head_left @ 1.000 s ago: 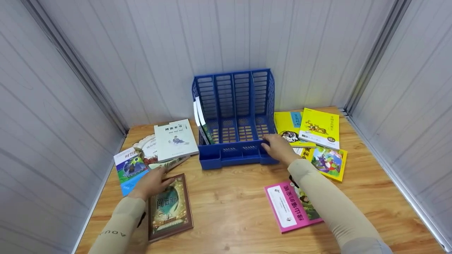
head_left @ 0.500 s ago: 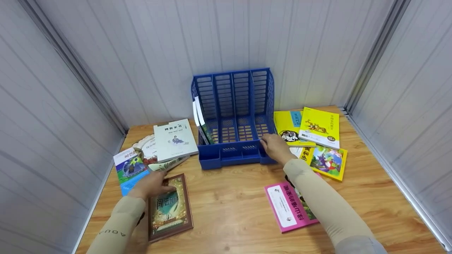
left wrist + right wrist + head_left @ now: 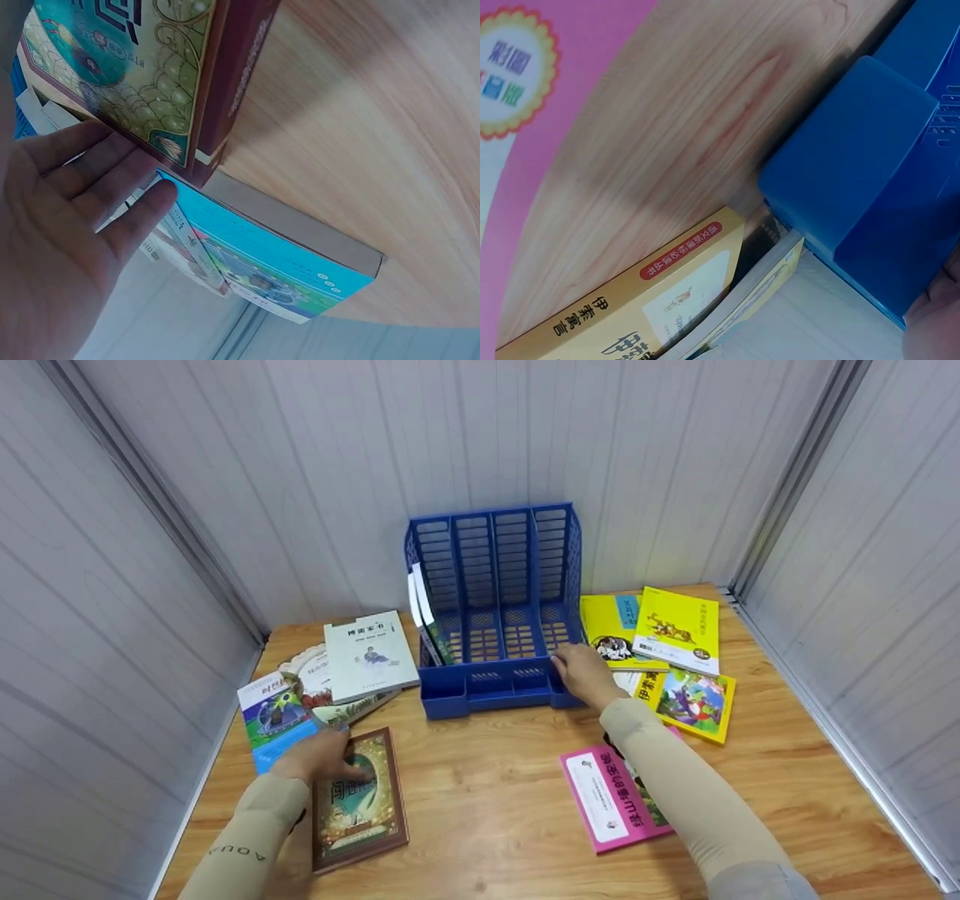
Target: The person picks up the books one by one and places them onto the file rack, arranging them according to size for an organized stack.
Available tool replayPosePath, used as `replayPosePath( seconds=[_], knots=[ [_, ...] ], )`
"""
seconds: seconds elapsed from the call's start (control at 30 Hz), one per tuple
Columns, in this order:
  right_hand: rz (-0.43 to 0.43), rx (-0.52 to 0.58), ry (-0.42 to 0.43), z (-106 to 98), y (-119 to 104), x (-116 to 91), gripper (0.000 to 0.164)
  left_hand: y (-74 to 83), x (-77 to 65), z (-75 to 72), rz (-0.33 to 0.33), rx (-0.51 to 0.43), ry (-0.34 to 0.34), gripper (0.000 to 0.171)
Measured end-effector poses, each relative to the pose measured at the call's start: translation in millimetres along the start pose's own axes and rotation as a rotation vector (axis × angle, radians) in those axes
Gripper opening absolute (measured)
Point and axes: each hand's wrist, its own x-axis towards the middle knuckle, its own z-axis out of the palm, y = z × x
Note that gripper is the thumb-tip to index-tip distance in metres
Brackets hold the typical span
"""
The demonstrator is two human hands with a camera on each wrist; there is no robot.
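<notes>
I have the left hand (image 3: 319, 757) nearer, fingers apart at the far-left corner of the brown book (image 3: 364, 817), its long axis running front to back, while the right hand (image 3: 585, 673) grips the blue rack (image 3: 491, 694).

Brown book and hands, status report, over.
Left hand at far edge of brown book. Right hand gripping blue rack. Brown book flat on table. Blue book near left hand.

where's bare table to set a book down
Bare tabletop lies between the brown book and pink book, before the blue rack. Crowded: left of the rack, around the white book; right, among yellow books.
</notes>
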Motion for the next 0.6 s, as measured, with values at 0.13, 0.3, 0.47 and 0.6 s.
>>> replayPosePath(
  seconds=[0.13, 0.3, 0.47, 0.6],
  knots=[
    [0.007, 0.007, 0.009, 1.3, 0.5, -0.1, 0.027, 1.9, -3.1, -3.0, -0.035, -0.008, -0.059, 0.111],
    [0.001, 0.011, 0.029, 3.5, 1.8, -1.0, 0.027, 3.9, -2.0, -4.7, -0.058, -0.008, -0.104, 0.117],
    [0.0, 0.013, 0.039, 4.5, 1.2, -1.6, 0.027, 5.5, -0.3, -4.6, -0.066, -0.006, -0.103, 0.097],
    [0.012, 0.01, 0.031, 3.8, -0.6, -0.7, 0.028, 4.3, -0.8, -3.8, -0.093, -0.022, -0.104, 0.099]
  ],
)
